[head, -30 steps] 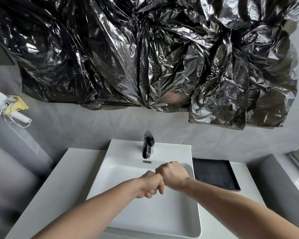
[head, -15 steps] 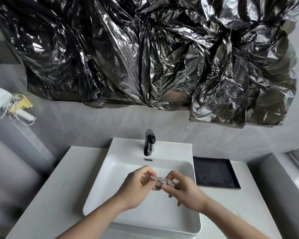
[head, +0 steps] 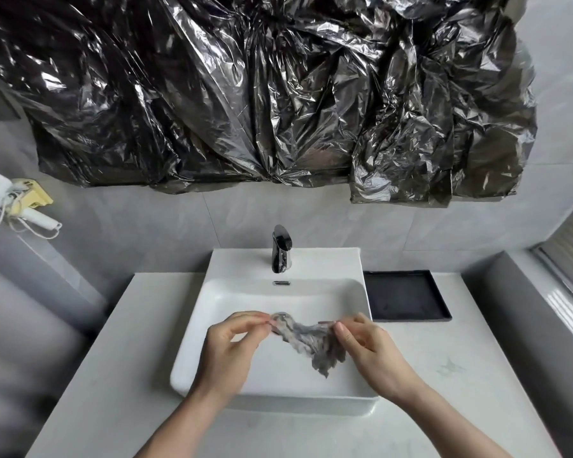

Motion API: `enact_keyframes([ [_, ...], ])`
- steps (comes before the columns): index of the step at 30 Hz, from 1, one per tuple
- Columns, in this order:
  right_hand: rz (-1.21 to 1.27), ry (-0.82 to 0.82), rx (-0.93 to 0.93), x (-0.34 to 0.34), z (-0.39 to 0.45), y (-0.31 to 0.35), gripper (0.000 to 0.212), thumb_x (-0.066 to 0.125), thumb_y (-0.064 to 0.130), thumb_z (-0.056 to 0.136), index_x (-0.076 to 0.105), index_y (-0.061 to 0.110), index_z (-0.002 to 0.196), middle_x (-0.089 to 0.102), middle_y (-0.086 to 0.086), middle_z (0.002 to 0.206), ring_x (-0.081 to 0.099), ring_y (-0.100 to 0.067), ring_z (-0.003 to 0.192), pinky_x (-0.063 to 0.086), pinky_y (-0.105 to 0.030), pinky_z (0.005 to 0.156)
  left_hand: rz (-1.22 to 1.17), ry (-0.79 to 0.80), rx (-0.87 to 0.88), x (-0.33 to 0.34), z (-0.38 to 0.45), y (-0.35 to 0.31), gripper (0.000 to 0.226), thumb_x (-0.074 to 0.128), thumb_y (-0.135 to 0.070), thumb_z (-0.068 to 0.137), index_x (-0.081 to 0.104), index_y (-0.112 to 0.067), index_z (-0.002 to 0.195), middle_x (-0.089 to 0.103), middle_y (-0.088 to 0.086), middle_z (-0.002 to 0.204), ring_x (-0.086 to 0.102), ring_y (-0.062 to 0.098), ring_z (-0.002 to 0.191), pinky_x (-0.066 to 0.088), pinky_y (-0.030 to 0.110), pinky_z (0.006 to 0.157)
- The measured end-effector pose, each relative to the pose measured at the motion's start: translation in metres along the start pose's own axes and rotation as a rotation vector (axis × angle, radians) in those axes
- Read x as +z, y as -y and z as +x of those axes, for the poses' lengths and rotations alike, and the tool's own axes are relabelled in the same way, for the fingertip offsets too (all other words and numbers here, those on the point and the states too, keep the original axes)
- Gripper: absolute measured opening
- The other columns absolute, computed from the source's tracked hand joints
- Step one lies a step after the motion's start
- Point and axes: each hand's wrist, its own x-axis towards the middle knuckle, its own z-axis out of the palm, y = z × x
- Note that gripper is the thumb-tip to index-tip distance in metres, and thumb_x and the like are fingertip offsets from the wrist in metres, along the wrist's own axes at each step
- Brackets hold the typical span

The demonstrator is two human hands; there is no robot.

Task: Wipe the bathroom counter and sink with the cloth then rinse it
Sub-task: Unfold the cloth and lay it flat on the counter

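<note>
From the head camera: one cloth [head: 311, 338], one sink [head: 275, 390], one tap [head: 281, 248], one black tray [head: 406, 295], two hands. The left hand [head: 227, 352] and right hand [head: 369, 350] hover over the basin, each pinching an end of the grey cloth between thumb and fingertips, so it hangs stretched between them. The white surface [head: 113, 375] surrounds the sink. Black plastic sheeting [head: 262, 94] covers the wall above; a white object at the left edge is cut off.
</note>
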Motion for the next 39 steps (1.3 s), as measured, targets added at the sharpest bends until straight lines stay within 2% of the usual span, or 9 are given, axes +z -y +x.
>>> enact_keyframes([
  [6, 0.13, -0.09, 0.059, -0.004, -0.021, 0.013, 0.021, 0.06, 0.022, 0.104, 0.079, 0.026, 0.099, 0.074, -0.009, 0.07, 0.063, -0.011, 0.062, 0.052, -0.022, 0.066, 0.025, 0.031, 0.081, -0.021, -0.011, -0.002, 0.026, 0.06, -0.003, 0.098, 0.072, -0.024, 0.088, 0.072, -0.001, 0.098, 0.065, 0.015, 0.096, 0.057, 0.046, 0.082],
  [9, 0.074, -0.229, 0.11, -0.002, -0.03, 0.014, 0.01, 0.072, 0.023, 0.096, 0.079, 0.03, 0.095, 0.073, 0.004, 0.067, 0.059, -0.005, 0.053, 0.045, -0.016, 0.057, 0.079, 0.086, 0.17, -0.03, -0.018, -0.009, 0.019, 0.061, -0.008, 0.098, 0.07, -0.024, 0.094, 0.069, 0.0, 0.094, 0.063, 0.019, 0.088, 0.053, 0.045, 0.079],
  [13, 0.014, -0.363, 0.077, -0.001, -0.049, 0.025, 0.011, 0.073, 0.031, 0.095, 0.079, 0.026, 0.087, 0.073, 0.008, 0.091, 0.053, -0.001, 0.053, 0.039, -0.011, 0.057, 0.069, 0.214, 0.157, -0.046, -0.027, -0.021, 0.012, 0.059, -0.024, 0.09, 0.069, -0.018, 0.094, 0.069, 0.004, 0.087, 0.067, 0.022, 0.087, 0.053, 0.049, 0.087],
  [20, -0.194, -0.228, 0.1, -0.012, -0.088, 0.044, 0.018, 0.086, 0.042, 0.079, 0.077, 0.038, 0.095, 0.058, 0.007, 0.074, 0.043, -0.005, 0.051, 0.038, -0.016, 0.051, 0.355, 0.143, 0.269, -0.053, -0.053, -0.017, 0.018, 0.081, -0.019, 0.082, 0.065, -0.022, 0.075, 0.072, -0.008, 0.078, 0.072, 0.011, 0.079, 0.051, 0.016, 0.072],
  [25, -0.483, -0.055, 0.247, -0.027, -0.11, 0.016, 0.03, 0.091, 0.043, 0.072, 0.076, 0.04, 0.097, 0.064, 0.014, 0.09, 0.058, 0.003, 0.072, 0.04, -0.014, 0.06, 0.517, 0.309, 0.285, -0.048, -0.047, 0.023, 0.027, 0.072, -0.02, 0.089, 0.065, -0.038, 0.108, 0.068, -0.015, 0.09, 0.068, 0.0, 0.085, 0.05, 0.016, 0.079],
  [29, -0.631, -0.068, 0.281, -0.033, -0.124, -0.005, 0.021, 0.089, 0.036, 0.076, 0.069, 0.032, 0.075, 0.066, 0.012, 0.076, 0.056, 0.007, 0.081, 0.037, -0.014, 0.059, 0.623, 0.411, 0.34, -0.033, -0.05, 0.047, 0.014, 0.068, -0.019, 0.09, 0.068, -0.033, 0.091, 0.063, -0.019, 0.092, 0.062, 0.002, 0.09, 0.053, 0.031, 0.081],
  [31, -0.64, -0.115, 0.278, -0.039, -0.133, -0.011, 0.025, 0.089, 0.031, 0.076, 0.065, 0.035, 0.07, 0.065, 0.012, 0.073, 0.057, 0.002, 0.081, 0.039, -0.017, 0.059, 0.615, 0.424, 0.375, -0.027, -0.056, 0.05, 0.012, 0.068, -0.021, 0.09, 0.067, -0.033, 0.089, 0.063, -0.02, 0.097, 0.061, 0.002, 0.094, 0.052, 0.028, 0.082],
  [35, -0.59, -0.189, 0.244, -0.052, -0.163, -0.021, 0.025, 0.085, 0.017, 0.081, 0.071, 0.037, 0.074, 0.069, 0.013, 0.082, 0.066, -0.005, 0.082, 0.053, -0.022, 0.07, 0.582, 0.486, 0.439, -0.017, -0.078, 0.051, 0.005, 0.066, -0.031, 0.09, 0.063, -0.034, 0.087, 0.062, -0.025, 0.107, 0.06, -0.001, 0.101, 0.044, 0.015, 0.089],
  [39, -0.618, -0.15, 0.29, -0.056, -0.196, -0.05, 0.025, 0.086, 0.014, 0.082, 0.074, 0.036, 0.077, 0.069, 0.017, 0.083, 0.068, 0.0, 0.081, 0.054, -0.018, 0.072, 0.687, 0.587, 0.422, 0.002, -0.102, 0.073, 0.011, 0.059, -0.045, 0.09, 0.063, -0.035, 0.091, 0.064, -0.025, 0.092, 0.059, -0.001, 0.092, 0.047, 0.021, 0.081],
])
